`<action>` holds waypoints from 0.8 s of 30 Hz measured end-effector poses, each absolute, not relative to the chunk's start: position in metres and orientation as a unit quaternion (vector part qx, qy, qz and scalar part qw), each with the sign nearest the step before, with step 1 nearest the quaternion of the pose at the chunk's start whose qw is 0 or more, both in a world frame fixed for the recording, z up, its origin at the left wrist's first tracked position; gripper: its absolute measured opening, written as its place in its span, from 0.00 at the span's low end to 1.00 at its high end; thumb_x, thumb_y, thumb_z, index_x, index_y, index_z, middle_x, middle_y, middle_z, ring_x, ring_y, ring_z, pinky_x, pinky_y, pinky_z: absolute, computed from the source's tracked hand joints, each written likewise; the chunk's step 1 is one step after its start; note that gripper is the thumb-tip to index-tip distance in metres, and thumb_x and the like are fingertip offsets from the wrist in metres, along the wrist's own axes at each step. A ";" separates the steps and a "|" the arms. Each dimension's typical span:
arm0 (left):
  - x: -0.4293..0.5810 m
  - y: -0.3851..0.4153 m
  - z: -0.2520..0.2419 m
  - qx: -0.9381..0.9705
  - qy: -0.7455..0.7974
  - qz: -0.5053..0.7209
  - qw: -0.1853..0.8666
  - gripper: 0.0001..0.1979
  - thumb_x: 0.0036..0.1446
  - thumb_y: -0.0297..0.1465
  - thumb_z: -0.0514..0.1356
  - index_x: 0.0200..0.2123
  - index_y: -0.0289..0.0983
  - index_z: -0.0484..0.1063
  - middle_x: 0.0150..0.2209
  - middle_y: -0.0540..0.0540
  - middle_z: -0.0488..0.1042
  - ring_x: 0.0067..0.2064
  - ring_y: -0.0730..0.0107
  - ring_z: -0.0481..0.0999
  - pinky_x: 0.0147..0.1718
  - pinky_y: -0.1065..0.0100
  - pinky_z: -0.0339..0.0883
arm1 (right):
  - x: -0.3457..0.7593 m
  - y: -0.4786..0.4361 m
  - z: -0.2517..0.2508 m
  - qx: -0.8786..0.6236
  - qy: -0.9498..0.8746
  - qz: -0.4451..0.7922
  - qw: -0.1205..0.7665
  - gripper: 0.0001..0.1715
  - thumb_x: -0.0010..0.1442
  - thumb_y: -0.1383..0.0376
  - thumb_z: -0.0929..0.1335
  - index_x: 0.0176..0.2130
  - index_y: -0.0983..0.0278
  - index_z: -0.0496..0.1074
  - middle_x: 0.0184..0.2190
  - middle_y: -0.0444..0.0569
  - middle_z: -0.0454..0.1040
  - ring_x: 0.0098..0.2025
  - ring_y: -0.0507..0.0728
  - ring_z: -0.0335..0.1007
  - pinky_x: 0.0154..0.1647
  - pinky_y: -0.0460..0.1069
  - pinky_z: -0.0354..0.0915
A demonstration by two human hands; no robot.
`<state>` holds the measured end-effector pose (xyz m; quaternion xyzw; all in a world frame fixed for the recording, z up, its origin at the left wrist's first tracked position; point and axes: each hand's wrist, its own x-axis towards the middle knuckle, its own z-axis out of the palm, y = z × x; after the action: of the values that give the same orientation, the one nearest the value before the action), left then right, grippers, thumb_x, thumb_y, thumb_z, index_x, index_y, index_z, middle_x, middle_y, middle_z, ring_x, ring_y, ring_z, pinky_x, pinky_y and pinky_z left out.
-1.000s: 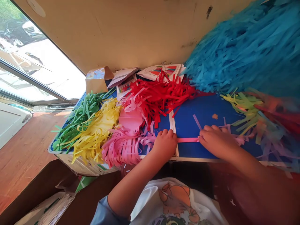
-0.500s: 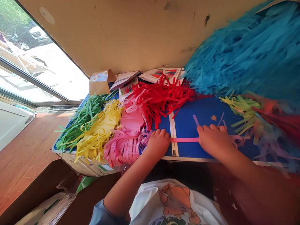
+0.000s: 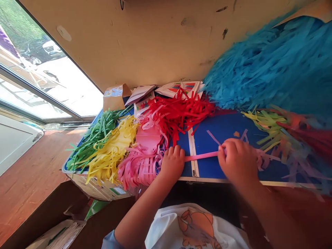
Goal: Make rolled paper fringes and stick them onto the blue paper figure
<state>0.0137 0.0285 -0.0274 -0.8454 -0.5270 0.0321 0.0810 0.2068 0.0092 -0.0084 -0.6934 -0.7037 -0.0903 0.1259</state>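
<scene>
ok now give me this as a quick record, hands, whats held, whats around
left hand: on the blue board, at one end of the pink paper strip
right hand: fingers pinching the strip's other end
beside the left hand: pink paper strips
further along the board: green paper strips, yellow paper strips, red paper strips
upper right: teal paper strips, blurred

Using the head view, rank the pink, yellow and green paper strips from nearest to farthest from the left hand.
1. Pink paper strips: right beside the left hand, on its left.
2. Yellow paper strips: just beyond the pink, further left.
3. Green paper strips: farthest, at the far left end of the heaps.
</scene>
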 end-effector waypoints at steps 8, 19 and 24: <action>0.012 0.028 -0.034 -0.838 -0.535 -0.007 0.108 0.08 0.60 0.27 0.50 0.34 0.33 0.68 0.43 0.38 0.70 0.39 0.58 0.69 0.34 0.61 0.63 | 0.164 -0.012 -0.062 -0.484 -0.871 -0.015 0.085 0.42 0.58 0.44 0.55 0.58 0.72 0.59 0.60 0.60 0.54 0.62 0.62 0.48 0.59 0.58 0.48; 0.020 0.021 -0.031 -0.827 -0.544 -0.037 0.139 0.09 0.57 0.22 0.51 0.34 0.33 0.71 0.45 0.37 0.72 0.40 0.57 0.70 0.36 0.59 0.63 | 0.237 -0.015 -0.063 -0.615 -0.782 -0.099 -0.004 0.48 0.55 0.40 0.51 0.59 0.73 0.57 0.61 0.62 0.51 0.63 0.64 0.45 0.61 0.65 0.34; 0.035 0.014 -0.020 -0.808 -0.547 -0.155 0.154 0.10 0.60 0.27 0.51 0.39 0.37 0.72 0.51 0.43 0.70 0.50 0.58 0.67 0.50 0.57 0.58 | 0.227 -0.015 -0.060 -0.612 -0.778 -0.140 0.008 0.46 0.56 0.42 0.53 0.56 0.75 0.60 0.60 0.66 0.52 0.63 0.67 0.42 0.58 0.69 0.37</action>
<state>0.0353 0.0142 -0.0201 -0.8081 -0.5469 -0.1550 0.1544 0.2273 -0.0149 -0.0596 -0.6125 -0.7780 -0.1399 0.0084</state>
